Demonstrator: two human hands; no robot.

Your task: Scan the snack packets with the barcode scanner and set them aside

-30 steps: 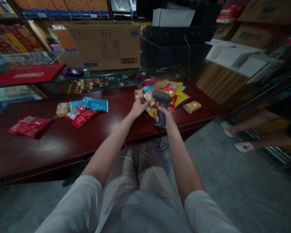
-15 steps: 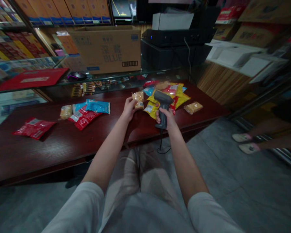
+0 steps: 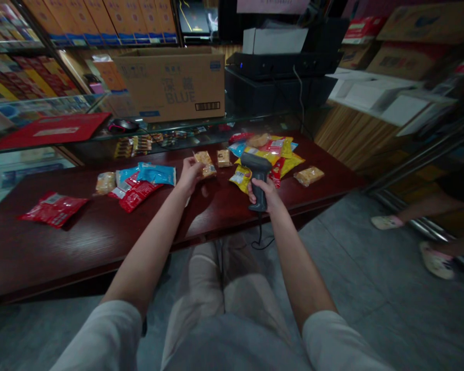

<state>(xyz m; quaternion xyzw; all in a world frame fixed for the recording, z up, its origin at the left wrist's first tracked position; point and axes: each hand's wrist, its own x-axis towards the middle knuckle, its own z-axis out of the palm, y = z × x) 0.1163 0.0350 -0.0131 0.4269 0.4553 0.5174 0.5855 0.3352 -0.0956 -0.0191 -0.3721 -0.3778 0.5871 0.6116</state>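
At a dark red table, a person's left hand pinches one end of a clear-wrapped snack between thumb and fingers. The right hand has its fingers wrapped around the grip of a dark handheld scanner, close to the near side of a heap of bright bags. Since half a second ago, the left hand has drawn leftward, so the held snack is now well apart from the heap, and a second clear packet lies alone between them. For the work in hand, that seems to single out one snack; the scanner stays beside the heap.

Farther left, a blue bag overlaps a red bag; their contents are hidden. Behind, on a glass counter, stands a cardboard box printed "BLUE"; its inside cannot be seen. Beneath the glass show small packets.
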